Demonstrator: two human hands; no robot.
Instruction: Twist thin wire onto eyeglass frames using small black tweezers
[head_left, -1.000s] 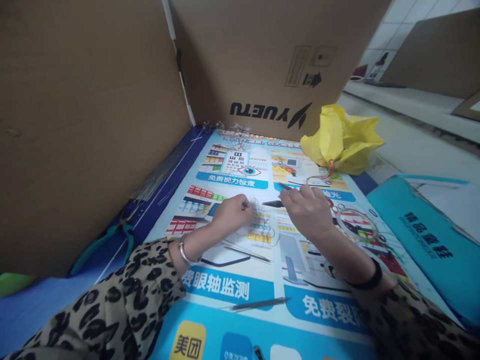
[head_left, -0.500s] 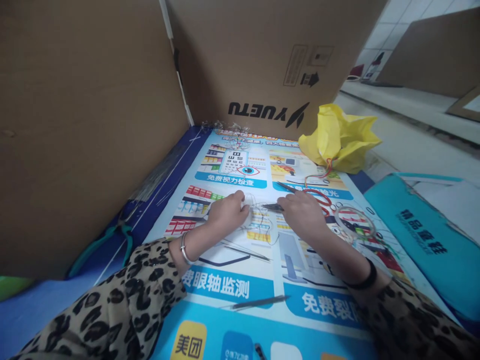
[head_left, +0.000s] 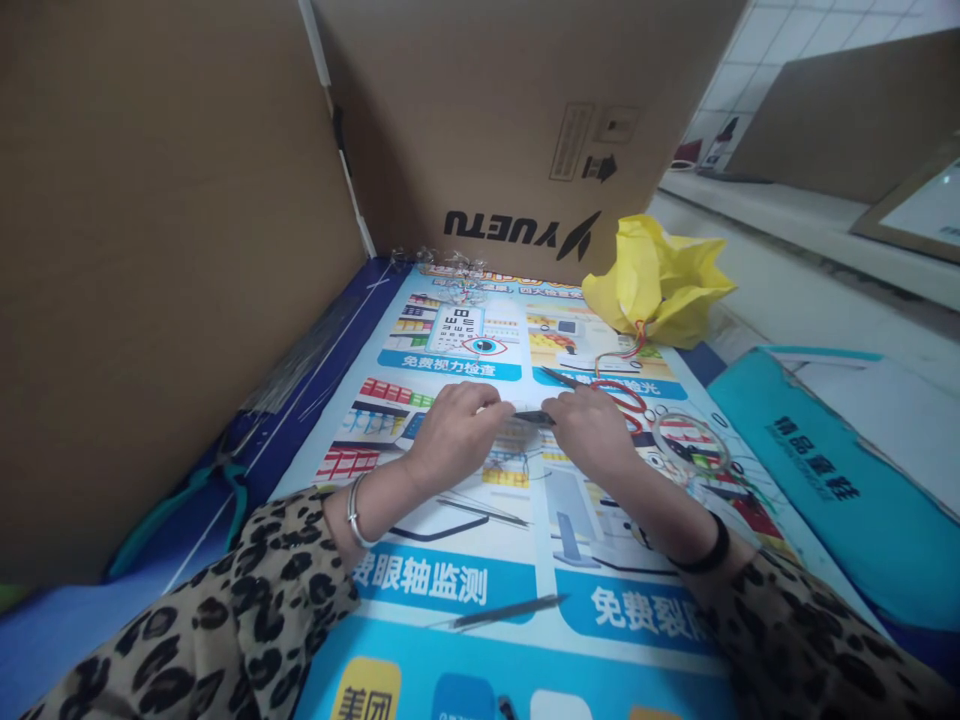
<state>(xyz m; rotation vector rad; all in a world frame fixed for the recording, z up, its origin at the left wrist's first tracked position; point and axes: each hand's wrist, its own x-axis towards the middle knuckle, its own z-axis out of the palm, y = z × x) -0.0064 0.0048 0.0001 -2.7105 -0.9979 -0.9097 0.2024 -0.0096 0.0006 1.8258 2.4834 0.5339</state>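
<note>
Over the printed poster, my left hand (head_left: 459, 432) is closed in a pinch on thin wire (head_left: 534, 462), whose loose loops hang between and below the hands. My right hand (head_left: 592, 430) is wrapped round a dark, pointed metal tool (head_left: 534, 416); its tip reaches left to my left fingertips. The wire's held end is hidden by the fingers. Just beyond my right hand lie red-handled scissors (head_left: 622, 395). Some straight wires (head_left: 484, 510) lie on the poster below my left hand, and a dark thin bundle (head_left: 510, 610) lies nearer to me.
Tall cardboard panels (head_left: 480, 120) stand left and behind. Teal-handled pliers (head_left: 180, 510) lie at left. A yellow paper bundle (head_left: 656, 285), a clear ring-shaped coil (head_left: 690, 445) and a teal box (head_left: 810, 480) are at right. Wire pieces (head_left: 457, 275) sit at the back.
My hands have come closer together, and the dark tool's tip now meets my left fingertips. The whole view has shifted slightly.
</note>
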